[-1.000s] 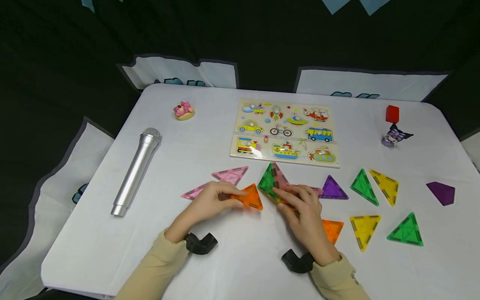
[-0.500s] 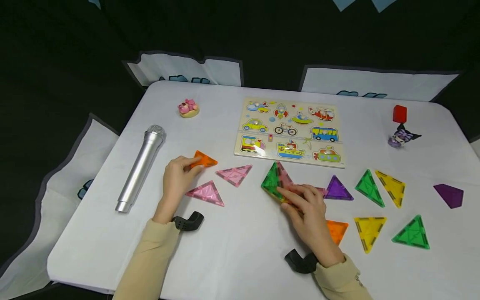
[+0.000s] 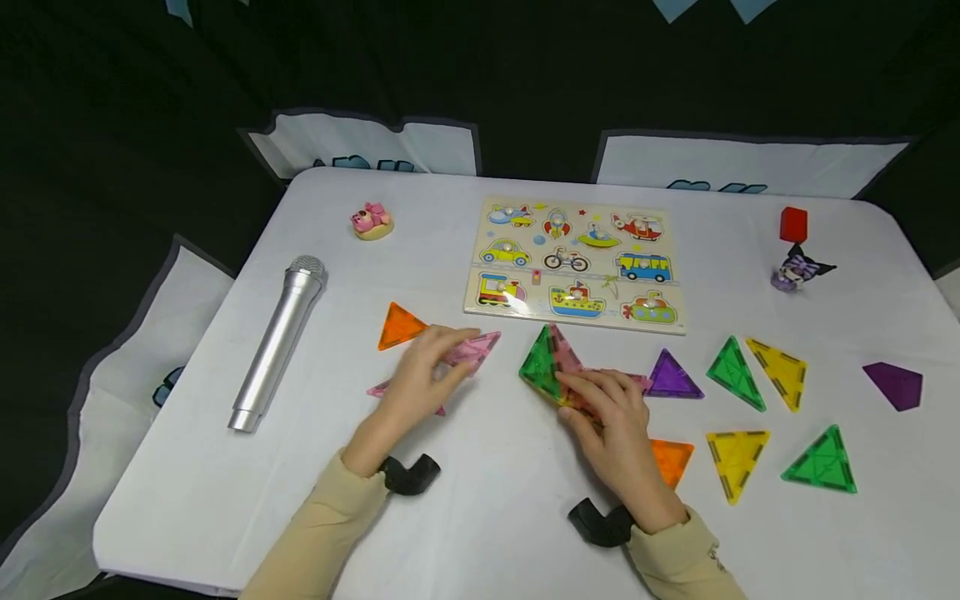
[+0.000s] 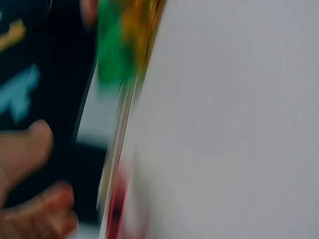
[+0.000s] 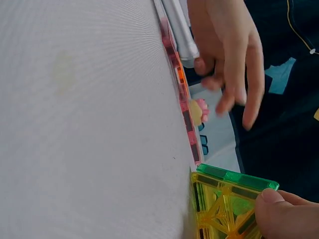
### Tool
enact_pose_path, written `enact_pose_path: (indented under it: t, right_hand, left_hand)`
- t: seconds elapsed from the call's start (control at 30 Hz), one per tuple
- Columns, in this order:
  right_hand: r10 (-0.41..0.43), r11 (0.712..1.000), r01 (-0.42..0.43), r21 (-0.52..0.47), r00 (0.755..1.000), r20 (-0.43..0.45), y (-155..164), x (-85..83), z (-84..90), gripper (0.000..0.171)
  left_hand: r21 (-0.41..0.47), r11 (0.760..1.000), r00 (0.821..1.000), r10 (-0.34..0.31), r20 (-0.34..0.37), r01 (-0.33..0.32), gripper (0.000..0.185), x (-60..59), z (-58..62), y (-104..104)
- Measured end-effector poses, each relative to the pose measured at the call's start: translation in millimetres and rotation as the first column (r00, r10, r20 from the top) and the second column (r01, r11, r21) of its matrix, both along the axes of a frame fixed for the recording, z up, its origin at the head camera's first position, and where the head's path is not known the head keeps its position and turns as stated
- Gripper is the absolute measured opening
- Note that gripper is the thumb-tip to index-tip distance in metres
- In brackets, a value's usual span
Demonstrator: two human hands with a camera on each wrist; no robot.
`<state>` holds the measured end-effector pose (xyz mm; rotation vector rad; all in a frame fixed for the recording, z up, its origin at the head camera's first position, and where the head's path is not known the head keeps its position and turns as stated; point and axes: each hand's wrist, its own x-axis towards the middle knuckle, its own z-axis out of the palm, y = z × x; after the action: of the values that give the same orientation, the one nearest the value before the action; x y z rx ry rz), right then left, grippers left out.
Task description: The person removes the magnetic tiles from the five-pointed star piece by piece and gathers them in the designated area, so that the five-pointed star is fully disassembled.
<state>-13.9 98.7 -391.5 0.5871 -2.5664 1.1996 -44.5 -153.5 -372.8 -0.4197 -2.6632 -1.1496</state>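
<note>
There's the white table [image 3: 480, 517], puzzle [image 3: 576, 263] on it; right hand [image 3: 611, 421], left hand [image 3: 416, 375] out: the right pinching the green-yellow cluster [image 3: 540, 367] just in front of the puzzle, the left, loose-fingered, holding nothing, above a pink tile [image 3: 482, 348].

"What carries everything?"
"A white worktop [image 3: 495, 525] with rounded corners."
"On its left?"
"A silver microphone [image 3: 277, 346]; beyond it, a pink figurine [image 3: 371, 222]."
"Centre?"
"A picture puzzle board [image 3: 576, 265]; nearer, an orange tile [image 3: 399, 326], pink tiles [image 3: 486, 344] and a standing tile cluster [image 3: 539, 364]."
"Right?"
"Loose tiles [image 3: 823, 462] in purple, green, yellow and orange, a red block [image 3: 793, 224], a dark figurine [image 3: 797, 269]."
</note>
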Motion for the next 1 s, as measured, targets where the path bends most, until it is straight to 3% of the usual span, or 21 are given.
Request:
enact_pose_path:
  t: [0.07, 0.2, 0.3, 0.43, 0.5, 0.63, 0.73, 0.87, 1.0]
  right_hand:
    - [-0.004, 1.0, 0.004, 0.002, 1.0, 0.0, 0.2, -0.4, 0.2, 0.038]
    - [0.0, 1.0, 0.0, 0.005, 1.0, 0.012, -2.1, 1.7, -0.4, 0.036]
    - [0.01, 1.0, -0.01, -0.004, 1.0, 0.017, -3.7, 3.6, -0.6, 0.035]
    - [0.035, 0.999, -0.034, -0.027, 0.999, 0.023, -5.1, 5.1, -0.3, 0.035]
    - [0.052, 0.998, -0.051, -0.046, 0.998, 0.029, -5.3, 5.2, 0.3, 0.035]
    - [0.085, 0.994, -0.082, -0.067, 0.996, 0.041, -5.4, 5.6, 1.8, 0.033]
    - [0.095, 0.994, -0.093, -0.053, 0.995, 0.039, -5.4, 5.8, 2.2, 0.033]
    - [0.097, 0.995, -0.096, -0.032, 0.995, 0.034, -5.7, 6.2, 2.8, 0.033]
    - [0.112, 0.993, -0.111, -0.033, 0.992, 0.049, -7.8, 7.8, 3.9, 0.033]
  left_hand:
    - [-0.027, 0.997, 0.997, -0.076, 0.028, 0.077, 0.034, 2.8, -2.2, 19.0]
    - [0.001, 0.99, 0.985, -0.142, 0.099, 0.143, 0.034, 7.2, -7.3, 42.8]
    - [0.083, 0.976, 0.962, -0.212, 0.17, 0.2, 0.029, 6.7, -11.9, 49.5]
    - [0.162, 0.96, 0.936, -0.262, 0.237, 0.228, 0.021, 4.9, -16.2, 49.4]
    - [0.197, 0.957, 0.926, -0.261, 0.274, 0.212, 0.021, 4.3, -16.7, 47.4]
    - [0.312, 0.937, 0.884, -0.273, 0.38, 0.156, 0.022, 4.8, -13.4, 42.5]
    - [0.419, 0.904, 0.852, -0.287, 0.437, 0.089, 0.021, 4.7, -10.7, 40.0]
    - [0.515, 0.857, 0.822, -0.314, 0.476, 0.029, 0.02, 3.6, -8.3, 37.4]
    - [0.532, 0.846, 0.798, -0.341, 0.497, 0.03, 0.019, 5.3, -2.7, 29.6]
